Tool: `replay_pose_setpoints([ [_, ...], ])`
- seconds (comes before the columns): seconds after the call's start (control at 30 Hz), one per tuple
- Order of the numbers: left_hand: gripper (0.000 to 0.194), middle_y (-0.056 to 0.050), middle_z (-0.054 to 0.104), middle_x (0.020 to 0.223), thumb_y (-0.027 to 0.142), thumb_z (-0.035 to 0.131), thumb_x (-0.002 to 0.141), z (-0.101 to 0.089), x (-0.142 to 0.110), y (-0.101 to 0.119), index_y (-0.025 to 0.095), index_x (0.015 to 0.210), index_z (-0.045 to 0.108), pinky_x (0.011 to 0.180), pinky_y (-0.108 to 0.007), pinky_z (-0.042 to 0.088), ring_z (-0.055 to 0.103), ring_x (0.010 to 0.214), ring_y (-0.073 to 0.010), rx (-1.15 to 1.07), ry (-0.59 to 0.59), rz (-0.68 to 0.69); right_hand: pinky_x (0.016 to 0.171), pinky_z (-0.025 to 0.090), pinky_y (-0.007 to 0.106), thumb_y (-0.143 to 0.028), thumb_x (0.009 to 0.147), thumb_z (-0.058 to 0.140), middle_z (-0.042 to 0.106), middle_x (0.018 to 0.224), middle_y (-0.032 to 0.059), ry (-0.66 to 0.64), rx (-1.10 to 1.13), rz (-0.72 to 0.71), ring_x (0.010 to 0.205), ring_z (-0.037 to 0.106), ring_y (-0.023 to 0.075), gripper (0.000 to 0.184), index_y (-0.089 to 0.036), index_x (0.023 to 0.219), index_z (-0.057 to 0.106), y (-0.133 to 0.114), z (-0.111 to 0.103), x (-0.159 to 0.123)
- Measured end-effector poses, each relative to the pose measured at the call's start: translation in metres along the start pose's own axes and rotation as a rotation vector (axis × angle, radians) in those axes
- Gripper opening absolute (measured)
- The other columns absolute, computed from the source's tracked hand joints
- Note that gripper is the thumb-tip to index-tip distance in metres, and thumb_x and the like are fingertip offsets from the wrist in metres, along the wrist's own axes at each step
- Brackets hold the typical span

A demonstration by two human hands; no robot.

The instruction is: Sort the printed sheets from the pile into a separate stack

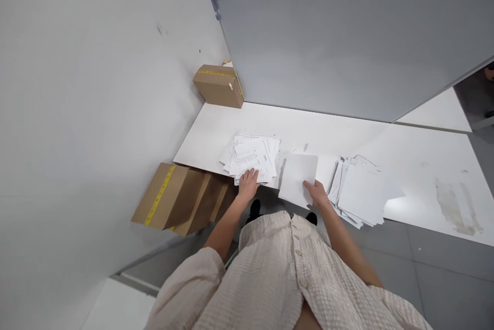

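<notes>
My left hand [248, 184] lies flat with fingers spread on the near edge of a loose pile of printed sheets [252, 157] on the white table [216, 129]. My right hand [316, 193] grips the near right corner of a single blank white sheet [298, 178], which sits at the table's front edge between the two piles. Right of that hand lies a second pile of blank-side-up sheets [360, 191], fanned out and hanging slightly over the table's edge.
A grey partition board [347, 47] stands along the back of the table. A closed cardboard box [218, 85] sits at the far left corner. Flattened cardboard boxes [177, 196] lean below the table's left end. A stain [457, 204] marks the table at right.
</notes>
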State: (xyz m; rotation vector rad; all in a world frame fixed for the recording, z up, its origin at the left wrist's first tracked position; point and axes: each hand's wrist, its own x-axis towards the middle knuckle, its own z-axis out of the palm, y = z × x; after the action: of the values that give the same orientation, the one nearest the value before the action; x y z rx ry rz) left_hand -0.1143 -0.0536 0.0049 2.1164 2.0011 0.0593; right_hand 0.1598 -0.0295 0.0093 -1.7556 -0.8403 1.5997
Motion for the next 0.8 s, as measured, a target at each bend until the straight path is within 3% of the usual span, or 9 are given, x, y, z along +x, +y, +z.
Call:
replay_pose_setpoints([
  [0.17,0.036,-0.01,0.046,0.123,0.022,0.048,0.079,0.0,0.008,-0.015,0.018,0.114,0.049,0.097,-0.037,0.032,0.038,0.117,-0.0221,-0.096,-0.033,0.087,0.059,0.051,0.032,-0.029,0.07,0.052,0.066,0.081,0.0065,-0.028,-0.039,0.003,0.071,0.061,0.0211,0.026,-0.02,0.094,0.055,0.006,0.001,-0.001],
  [0.27,0.027,-0.006,0.055,0.113,0.023,0.037,0.084,-0.008,0.01,-0.019,0.018,0.104,0.056,0.093,-0.035,0.038,0.046,0.109,-0.0189,-0.186,-0.029,0.066,0.058,0.051,0.032,-0.029,0.071,0.051,0.066,0.081,0.0059,-0.062,-0.033,-0.014,0.072,0.062,0.0212,0.026,-0.02,0.094,0.054,0.009,0.004,0.002],
  [0.43,0.035,-0.006,0.059,0.105,0.026,0.025,0.088,-0.034,0.001,-0.004,0.016,0.107,0.054,0.086,-0.031,0.044,0.053,0.098,-0.0159,-0.342,0.171,0.002,0.059,0.051,0.031,-0.028,0.071,0.052,0.066,0.085,0.0061,-0.16,0.024,0.021,0.073,0.062,0.0208,0.027,-0.02,0.096,0.051,0.003,0.01,0.001],
  [0.53,0.034,-0.006,0.057,0.109,0.025,0.026,0.088,-0.04,-0.011,0.019,0.017,0.108,0.053,0.091,-0.031,0.041,0.05,0.103,-0.0148,-0.366,0.205,0.166,0.061,0.051,0.031,-0.031,0.072,0.053,0.066,0.087,0.0073,-0.267,0.122,0.073,0.073,0.063,0.0201,0.027,-0.02,0.097,0.05,-0.006,0.017,0.0],
  [0.67,0.031,-0.008,0.057,0.109,0.018,0.029,0.087,-0.033,-0.027,0.048,0.016,0.107,0.052,0.095,-0.037,0.037,0.045,0.111,-0.0169,-0.294,0.114,0.468,0.058,0.051,0.032,-0.045,0.077,0.047,0.064,0.09,0.0106,-0.273,0.235,0.157,0.075,0.062,0.021,0.035,-0.018,0.099,0.047,-0.018,0.025,0.0],
  [0.8,0.032,-0.009,0.056,0.111,0.016,0.028,0.087,-0.025,-0.035,0.064,0.015,0.108,0.052,0.096,-0.041,0.032,0.041,0.115,-0.0195,-0.235,0.007,0.579,0.058,0.051,0.033,-0.05,0.075,0.048,0.064,0.089,0.011,-0.355,0.203,0.139,0.076,0.061,0.022,0.041,-0.017,0.099,0.049,-0.022,0.028,-0.002],
])
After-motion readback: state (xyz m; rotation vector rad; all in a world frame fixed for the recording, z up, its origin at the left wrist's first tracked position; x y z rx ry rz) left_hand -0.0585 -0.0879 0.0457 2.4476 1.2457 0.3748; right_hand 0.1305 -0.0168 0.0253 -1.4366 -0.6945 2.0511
